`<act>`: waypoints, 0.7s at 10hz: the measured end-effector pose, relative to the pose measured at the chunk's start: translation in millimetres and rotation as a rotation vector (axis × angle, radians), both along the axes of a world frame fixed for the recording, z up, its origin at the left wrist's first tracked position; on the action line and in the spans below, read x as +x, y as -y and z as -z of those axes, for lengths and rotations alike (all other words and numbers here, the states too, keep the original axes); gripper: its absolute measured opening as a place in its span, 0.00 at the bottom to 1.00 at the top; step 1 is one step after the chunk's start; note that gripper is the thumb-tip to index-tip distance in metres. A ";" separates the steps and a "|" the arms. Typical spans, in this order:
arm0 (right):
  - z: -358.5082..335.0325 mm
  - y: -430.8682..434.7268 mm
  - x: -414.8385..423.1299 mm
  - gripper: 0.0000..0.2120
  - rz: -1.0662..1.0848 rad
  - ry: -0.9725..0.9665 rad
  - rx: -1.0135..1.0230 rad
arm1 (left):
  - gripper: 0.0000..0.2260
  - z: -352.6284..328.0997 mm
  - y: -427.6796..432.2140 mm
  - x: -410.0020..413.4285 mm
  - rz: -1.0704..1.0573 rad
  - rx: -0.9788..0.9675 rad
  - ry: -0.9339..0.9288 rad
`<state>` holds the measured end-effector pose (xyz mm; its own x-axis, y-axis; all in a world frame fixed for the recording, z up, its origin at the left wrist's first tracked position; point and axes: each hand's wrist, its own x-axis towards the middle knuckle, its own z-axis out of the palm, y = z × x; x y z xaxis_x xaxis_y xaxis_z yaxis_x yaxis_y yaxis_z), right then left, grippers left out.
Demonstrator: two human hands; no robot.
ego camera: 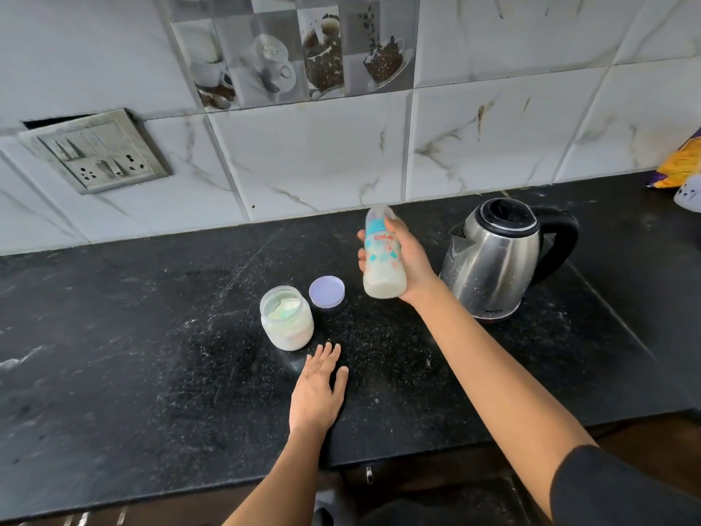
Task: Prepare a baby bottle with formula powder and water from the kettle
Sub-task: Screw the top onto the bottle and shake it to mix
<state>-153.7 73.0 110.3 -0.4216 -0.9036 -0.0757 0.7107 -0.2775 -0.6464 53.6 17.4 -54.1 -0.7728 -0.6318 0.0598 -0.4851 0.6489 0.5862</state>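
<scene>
My right hand (pixel 407 256) grips a clear baby bottle (pixel 383 260) with blue print, held above the black counter (pixel 151 354). The bottle holds milky white liquid in its lower part and has its cap on. My left hand (pixel 318 389) rests flat on the counter with straight fingers, just in front of an uncapped glass jar of white formula powder (pixel 287 317). The jar's lilac lid (pixel 327 292) lies on the counter right beside it. A steel kettle (pixel 493 256) with a black handle and shut lid stands to the right of the bottle.
A tiled wall rises behind the counter, with a switch and socket plate (pixel 98 151) at the left. A yellow and purple packet (pixel 679 165) lies at the far right edge. The counter's front edge runs just below my left wrist.
</scene>
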 end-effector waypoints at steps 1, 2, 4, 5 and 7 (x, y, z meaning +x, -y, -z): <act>6.3 -6.7 2.8 0.26 -0.201 -0.065 -0.044 | 0.21 -0.4 0.2 0.5 -0.005 0.004 0.000; 7.1 -5.6 3.4 0.22 -0.107 0.091 -0.092 | 0.21 -0.6 -0.3 -0.2 -0.005 -0.003 0.002; 13.8 -13.3 11.5 0.22 -0.209 -0.025 -0.108 | 0.21 -1.0 -0.3 -0.2 -0.004 0.008 -0.002; 11.6 -9.1 10.9 0.23 -0.008 0.169 -0.091 | 0.21 -0.7 -0.3 -0.2 -0.008 0.005 -0.007; 11.5 -6.7 12.2 0.19 -0.053 0.143 -0.054 | 0.20 0.0 0.1 -0.4 -0.005 -0.004 -0.011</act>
<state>-141.5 79.8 98.9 -0.3619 -0.9286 -0.0822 0.8092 -0.2691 -0.5223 53.3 17.4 -54.1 -0.7693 -0.6350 0.0708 -0.4817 0.6493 0.5885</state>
